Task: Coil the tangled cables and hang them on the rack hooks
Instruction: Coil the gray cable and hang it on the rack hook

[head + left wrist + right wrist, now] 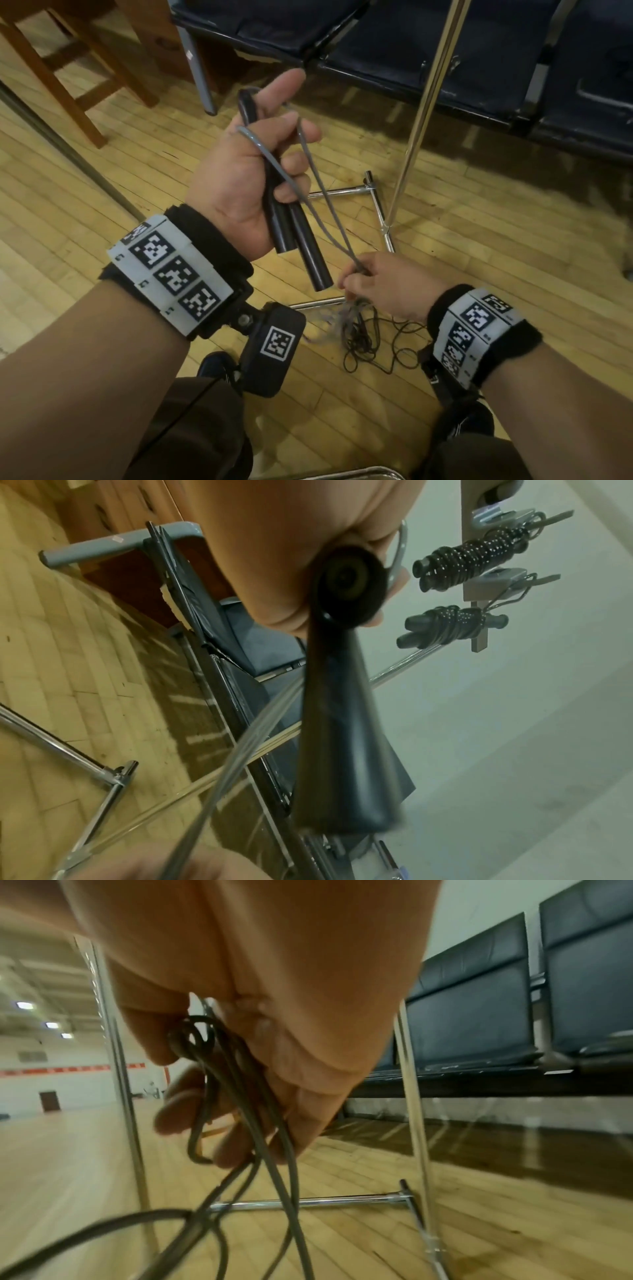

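My left hand (260, 164) grips two black cylindrical handles (298, 233) side by side, pointing down to the right; their round ends (349, 588) show in the left wrist view. A grey cable (318, 185) loops over my left fingers and runs down to my right hand (376, 281), which pinches its strands (246, 1085). Below my right hand the cable falls into a tangled pile (359, 329) on the floor, together with a thin black cable (397, 353). The chrome rack (424, 113) stands just beyond. Two coiled black ropes (469, 558) hang on its hooks.
A row of dark padded seats (411, 51) stands behind the rack. Wooden furniture legs (68, 78) are at the upper left. The rack's chrome base bars (376, 205) lie on the wood floor near my hands. My shoes (215, 366) are near the tangled pile.
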`<control>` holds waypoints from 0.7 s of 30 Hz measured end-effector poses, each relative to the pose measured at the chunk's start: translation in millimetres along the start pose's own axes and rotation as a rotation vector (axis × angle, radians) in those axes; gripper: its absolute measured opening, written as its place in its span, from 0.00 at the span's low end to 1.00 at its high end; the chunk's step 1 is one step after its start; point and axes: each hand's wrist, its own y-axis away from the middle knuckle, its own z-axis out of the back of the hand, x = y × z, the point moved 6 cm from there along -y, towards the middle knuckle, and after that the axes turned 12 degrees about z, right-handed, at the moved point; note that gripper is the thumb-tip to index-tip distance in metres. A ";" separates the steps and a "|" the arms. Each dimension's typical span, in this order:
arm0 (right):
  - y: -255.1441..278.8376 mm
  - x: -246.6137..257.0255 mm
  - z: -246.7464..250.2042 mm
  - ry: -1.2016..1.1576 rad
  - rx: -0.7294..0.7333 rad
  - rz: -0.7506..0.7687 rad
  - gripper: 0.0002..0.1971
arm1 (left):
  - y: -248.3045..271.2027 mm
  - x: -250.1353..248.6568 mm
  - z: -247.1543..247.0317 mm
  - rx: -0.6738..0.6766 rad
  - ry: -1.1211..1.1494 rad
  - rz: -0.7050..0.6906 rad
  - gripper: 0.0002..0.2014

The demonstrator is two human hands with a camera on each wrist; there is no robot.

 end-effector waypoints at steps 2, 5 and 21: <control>2.7 -7.6 10.2 0.042 -0.023 -0.051 0.10 | -1.3 0.4 9.8 -0.118 -0.084 -0.022 0.17; 7.7 -11.8 25.3 -0.006 -0.089 -0.052 0.09 | -2.5 0.7 25.4 -0.331 -0.343 -0.076 0.14; 22.2 8.3 53.5 -0.469 -0.410 0.172 0.08 | -14.0 34.0 39.5 -0.274 -0.698 0.154 0.17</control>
